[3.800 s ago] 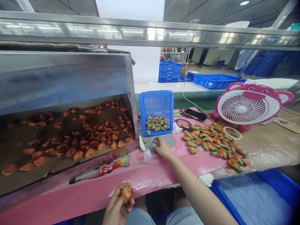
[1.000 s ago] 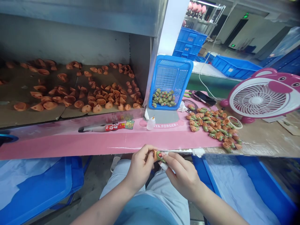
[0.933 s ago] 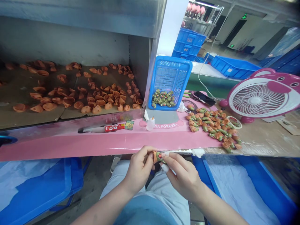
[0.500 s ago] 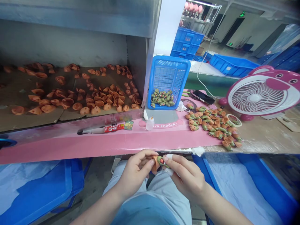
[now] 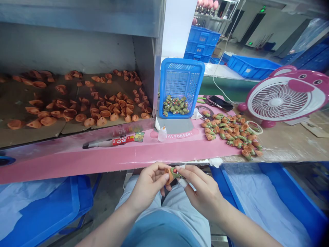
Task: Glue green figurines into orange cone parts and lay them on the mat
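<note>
Over my lap, my left hand (image 5: 151, 183) pinches an orange cone-shaped piece (image 5: 169, 174) between thumb and fingers. My right hand (image 5: 202, 187), with white wraps on its fingertips, grips a small green figure with a red spot (image 5: 175, 172). The orange piece and the green figure touch, the green end sitting at the orange piece. On the table to the right lies a pile of orange and green pieces (image 5: 228, 128). A blue basket (image 5: 201, 80) stands tilted behind, with green figures (image 5: 175, 106) inside. Many orange pieces (image 5: 105, 113) are spread on cardboard in the open compartment at the left.
A small clear bottle (image 5: 162, 134) stands on the pink mat (image 5: 115, 159). Behind the pile are a phone (image 5: 221, 103) and a pink fan (image 5: 280, 97). Blue bins lined with white sheets, one at the left (image 5: 61, 209) and one at the right (image 5: 290, 192), sit below table level.
The green figure and the orange piece have come closer together and turned slightly in my fingers. The whole view has shifted a little.
</note>
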The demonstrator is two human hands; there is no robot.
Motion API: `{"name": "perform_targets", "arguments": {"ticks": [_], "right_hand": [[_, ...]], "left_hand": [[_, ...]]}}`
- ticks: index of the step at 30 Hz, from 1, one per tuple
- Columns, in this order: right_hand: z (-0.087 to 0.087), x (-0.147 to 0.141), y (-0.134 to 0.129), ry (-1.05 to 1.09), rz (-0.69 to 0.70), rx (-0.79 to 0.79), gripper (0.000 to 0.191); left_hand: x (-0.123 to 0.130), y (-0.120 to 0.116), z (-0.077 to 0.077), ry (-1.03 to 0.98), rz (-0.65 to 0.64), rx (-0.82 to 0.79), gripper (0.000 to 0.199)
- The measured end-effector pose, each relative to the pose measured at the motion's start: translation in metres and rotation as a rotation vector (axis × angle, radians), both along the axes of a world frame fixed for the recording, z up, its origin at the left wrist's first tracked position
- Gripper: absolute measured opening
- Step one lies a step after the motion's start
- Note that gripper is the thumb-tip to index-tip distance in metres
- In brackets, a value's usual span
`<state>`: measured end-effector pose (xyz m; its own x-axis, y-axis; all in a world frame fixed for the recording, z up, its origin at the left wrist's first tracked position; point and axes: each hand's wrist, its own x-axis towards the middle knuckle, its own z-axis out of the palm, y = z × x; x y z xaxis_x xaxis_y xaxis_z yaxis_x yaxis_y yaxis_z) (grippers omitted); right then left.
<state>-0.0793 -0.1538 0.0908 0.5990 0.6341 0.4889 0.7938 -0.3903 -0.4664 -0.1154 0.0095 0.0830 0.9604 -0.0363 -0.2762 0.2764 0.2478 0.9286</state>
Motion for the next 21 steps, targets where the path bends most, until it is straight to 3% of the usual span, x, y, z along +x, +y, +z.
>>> {"name": "perform_targets", "arguments": {"ticks": [21], "right_hand": [[-0.0088, 0.0008, -0.0008, -0.034, 0.041, -0.009, 0.04]], "left_hand": [[-0.001, -0.0017, -0.0039, -0.011, -0.026, 0.031, 0.017]]}}
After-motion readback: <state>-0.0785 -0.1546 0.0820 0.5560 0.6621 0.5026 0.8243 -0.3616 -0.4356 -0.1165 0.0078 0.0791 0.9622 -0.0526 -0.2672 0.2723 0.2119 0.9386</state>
